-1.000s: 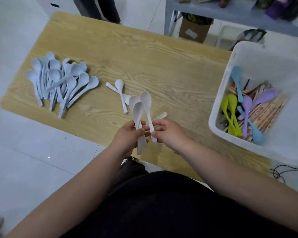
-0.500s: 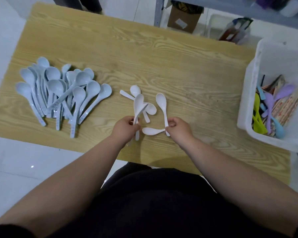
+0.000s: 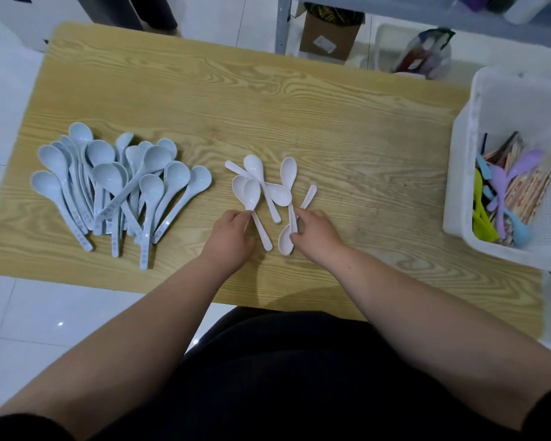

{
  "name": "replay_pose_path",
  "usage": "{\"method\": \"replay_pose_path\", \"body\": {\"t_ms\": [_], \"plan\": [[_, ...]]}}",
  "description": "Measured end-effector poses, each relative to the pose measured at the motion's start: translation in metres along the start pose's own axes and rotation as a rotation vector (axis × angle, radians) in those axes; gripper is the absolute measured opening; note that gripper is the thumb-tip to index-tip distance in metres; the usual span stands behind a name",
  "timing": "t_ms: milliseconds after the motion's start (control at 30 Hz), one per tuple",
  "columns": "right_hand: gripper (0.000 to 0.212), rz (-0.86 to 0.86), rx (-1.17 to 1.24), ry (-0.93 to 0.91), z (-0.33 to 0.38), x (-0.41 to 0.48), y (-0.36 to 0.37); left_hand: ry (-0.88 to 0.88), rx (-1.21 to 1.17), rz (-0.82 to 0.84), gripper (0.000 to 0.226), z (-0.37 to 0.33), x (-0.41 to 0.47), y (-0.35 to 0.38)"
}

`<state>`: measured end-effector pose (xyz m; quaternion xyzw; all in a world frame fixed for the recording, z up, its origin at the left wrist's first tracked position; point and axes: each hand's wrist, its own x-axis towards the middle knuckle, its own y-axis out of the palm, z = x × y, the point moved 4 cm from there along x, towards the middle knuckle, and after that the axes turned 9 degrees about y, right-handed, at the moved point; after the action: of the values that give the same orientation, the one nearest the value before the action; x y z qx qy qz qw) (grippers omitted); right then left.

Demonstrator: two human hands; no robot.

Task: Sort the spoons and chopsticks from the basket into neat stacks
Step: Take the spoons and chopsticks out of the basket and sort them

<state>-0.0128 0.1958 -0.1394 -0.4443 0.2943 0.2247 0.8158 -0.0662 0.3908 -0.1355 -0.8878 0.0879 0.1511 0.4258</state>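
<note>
Change: white spoon (image 3: 285,245) in the right hand (image 3: 315,233) has swung from crosswise to lengthwise.
Left: left hand (image 3: 233,233) grips nested spoons (image 3: 248,192) by their handles.
Right: fingers pinch the handles of the white spoon and an upright one.
Pile: blue spoons (image 3: 109,186) at the left of the table (image 3: 363,138).
Basket: basket (image 3: 458,186) at the right, holding chopsticks (image 3: 528,192).

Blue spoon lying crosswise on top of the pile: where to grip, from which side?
Pinch the crosswise spoon mid-handle, from above, fingers on its two long edges. It lies topmost on the pile, handle slanting down-left from the bowl with nothing over it. The bowl is wide and rounded, likely a poorer hold.
</note>
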Motion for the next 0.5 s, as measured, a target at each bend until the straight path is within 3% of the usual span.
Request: {"method": "replay_pose_path", "body": {"t_ms": [200,367,500], "plan": [[0.068,0.082,-0.043,-0.024,-0.004,-0.012,-0.009,0.024,0.072,0.080,0.068,-0.017,0.001,-0.006],[0.050,0.071,-0.052,-0.100,-0.032,-0.056,-0.044,0.232,0.000,-0.024,0.056,-0.067,-0.022,-0.016],[0.033,-0.027,-0.145,-0.228,-0.068,-0.106,-0.083,0.385,-0.004,0.062,0.032,-0.128,-0.045,-0.001]]}}
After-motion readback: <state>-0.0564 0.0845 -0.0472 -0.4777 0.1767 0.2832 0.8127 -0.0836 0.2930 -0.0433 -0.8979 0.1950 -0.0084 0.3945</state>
